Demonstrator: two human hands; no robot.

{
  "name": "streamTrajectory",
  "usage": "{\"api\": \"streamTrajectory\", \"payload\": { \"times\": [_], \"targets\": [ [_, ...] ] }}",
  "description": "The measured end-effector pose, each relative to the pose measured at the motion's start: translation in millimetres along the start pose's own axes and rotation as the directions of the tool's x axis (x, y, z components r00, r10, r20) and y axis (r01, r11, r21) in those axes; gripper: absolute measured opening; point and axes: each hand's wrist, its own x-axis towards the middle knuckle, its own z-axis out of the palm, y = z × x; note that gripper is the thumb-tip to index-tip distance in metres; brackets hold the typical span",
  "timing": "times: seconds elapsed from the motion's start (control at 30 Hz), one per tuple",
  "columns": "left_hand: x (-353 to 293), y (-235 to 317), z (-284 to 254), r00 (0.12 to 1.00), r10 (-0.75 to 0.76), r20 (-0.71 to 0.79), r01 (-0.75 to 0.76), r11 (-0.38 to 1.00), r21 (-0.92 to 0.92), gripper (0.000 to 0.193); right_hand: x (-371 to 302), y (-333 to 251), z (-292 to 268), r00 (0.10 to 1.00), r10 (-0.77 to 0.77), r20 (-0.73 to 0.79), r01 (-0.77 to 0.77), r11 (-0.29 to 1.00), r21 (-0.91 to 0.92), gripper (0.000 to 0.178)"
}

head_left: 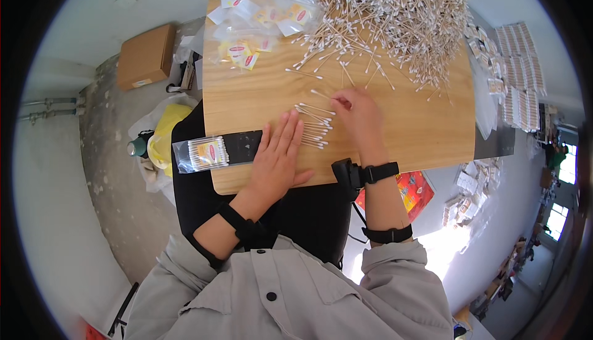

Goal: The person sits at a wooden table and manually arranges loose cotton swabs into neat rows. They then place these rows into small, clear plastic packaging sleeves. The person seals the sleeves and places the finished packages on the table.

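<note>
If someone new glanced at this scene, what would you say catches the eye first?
The big heap of cotton swabs across the far end of the wooden table. Then both hands at the near edge: the left hand flat, the right hand over a small row of swabs between them.

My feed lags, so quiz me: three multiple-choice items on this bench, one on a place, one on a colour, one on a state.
1. Where is the big heap of cotton swabs?
A. far end of the table
B. on the floor
C. in the cardboard box

2. What colour is the table top?
A. white
B. light wood
C. blue

3. How is the left hand?
A. clenched in a fist
B. holding a bag
C. flat, fingers spread

Answers: 1 A, the heap covers the far end. 2 B, wood grain shows. 3 C, the palm lies flat beside the small row of swabs, which the right hand touches.
</note>
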Motion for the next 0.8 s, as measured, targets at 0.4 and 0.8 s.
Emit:
{"api": "streamTrajectory", "payload": {
  "times": [0.4, 0.8],
  "targets": [
    [30, -9, -4, 1.000, 0.029, 0.006, -0.030, 0.998, 0.055, 0.122, -35, -5, 1, 0.997, -0.077, 0.004, 0.076, 0.996, 0.047, 0.011],
    [37, -15, -8, 0.994, 0.104, -0.016, -0.104, 0.994, -0.015, 0.122, -30, 0, 1, 0.987, -0.160, 0.028, 0.158, 0.985, 0.076, 0.008]
  ]
}}
